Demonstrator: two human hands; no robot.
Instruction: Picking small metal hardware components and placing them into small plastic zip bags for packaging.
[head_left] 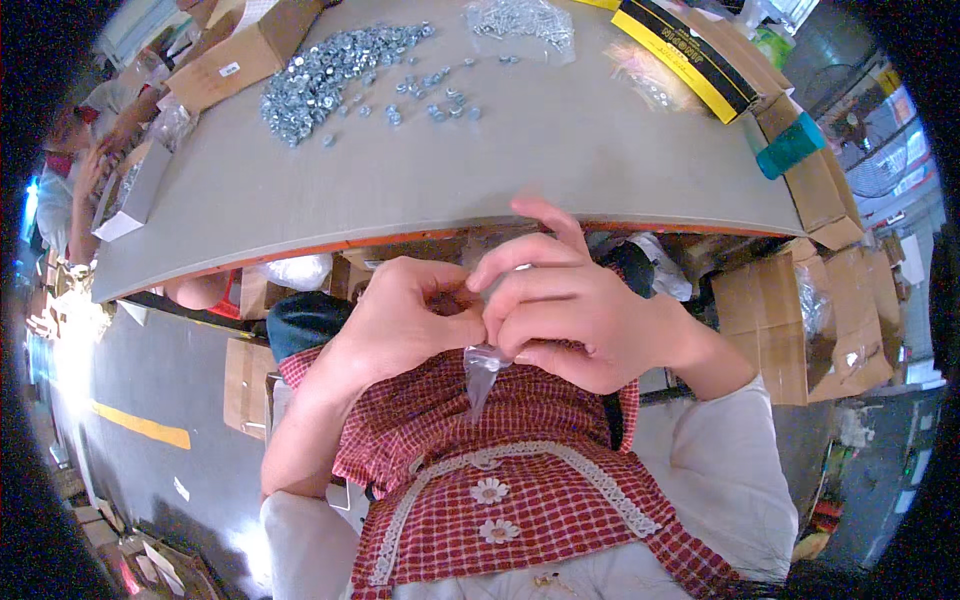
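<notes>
In front of my apron, just off the near table edge, both hands meet at a small clear plastic bag (482,375). My left hand (405,318) pinches the bag from the left, thumb and fingers pressed together. From the right, my right hand (585,315) closes its thumb and curled fingers on it, one finger raised. The bag's lower part hangs below the fingertips; its top and anything inside are hidden by my fingers. Beyond, on the grey table (450,180), lies a pile of small shiny metal nuts (320,80), with loose ones scattered to its right.
A bag of screws (520,30) lies at the far middle, with clear plastic bags (650,75) beside a black-yellow box (690,60). A teal roll (790,146) rests on cardboard at right. Another person's hand (95,170) is near a white tray (135,195) at left.
</notes>
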